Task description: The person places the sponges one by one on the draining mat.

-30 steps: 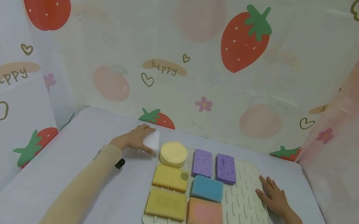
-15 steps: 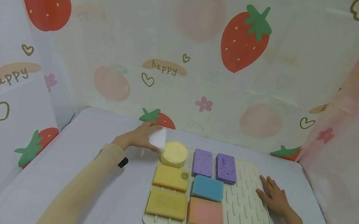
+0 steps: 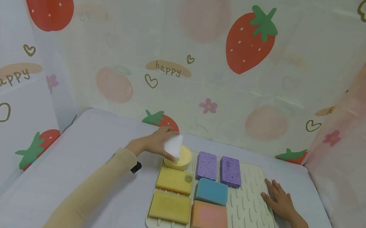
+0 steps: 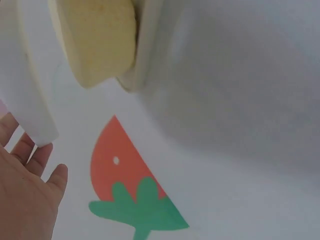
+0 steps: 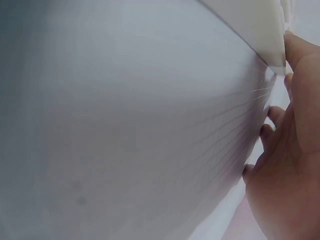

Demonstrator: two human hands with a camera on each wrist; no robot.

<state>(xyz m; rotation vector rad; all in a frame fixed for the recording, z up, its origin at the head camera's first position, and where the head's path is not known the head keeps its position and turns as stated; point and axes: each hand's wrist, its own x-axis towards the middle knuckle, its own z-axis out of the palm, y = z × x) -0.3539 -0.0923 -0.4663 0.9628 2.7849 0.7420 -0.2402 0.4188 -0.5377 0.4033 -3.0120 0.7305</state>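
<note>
My left hand (image 3: 156,142) grips a white sponge block (image 3: 173,146) between thumb and fingers, held above the round pale yellow sponge (image 3: 183,161) at the far left corner of the cream drying tray (image 3: 251,226). In the left wrist view the white sponge (image 4: 25,85) stands apart from the round sponge (image 4: 102,42), with fingers along its lower end. My right hand (image 3: 280,201) lies with spread fingers by the tray's right edge, its thumb touching that edge. Its fingers (image 5: 274,114) rest on the white tablecloth in the right wrist view.
On the tray lie two purple sponges (image 3: 207,166), a blue sponge (image 3: 212,191), a pink and orange sponge (image 3: 210,218) and two yellow sponges (image 3: 170,207). The tray's right side shows bare raised ridges. A strawberry-print curtain (image 3: 210,74) encloses the table behind and at both sides.
My left hand has carried the white sponge rightward, from the table left of the tray to above the round sponge. The right hand has stayed in place.
</note>
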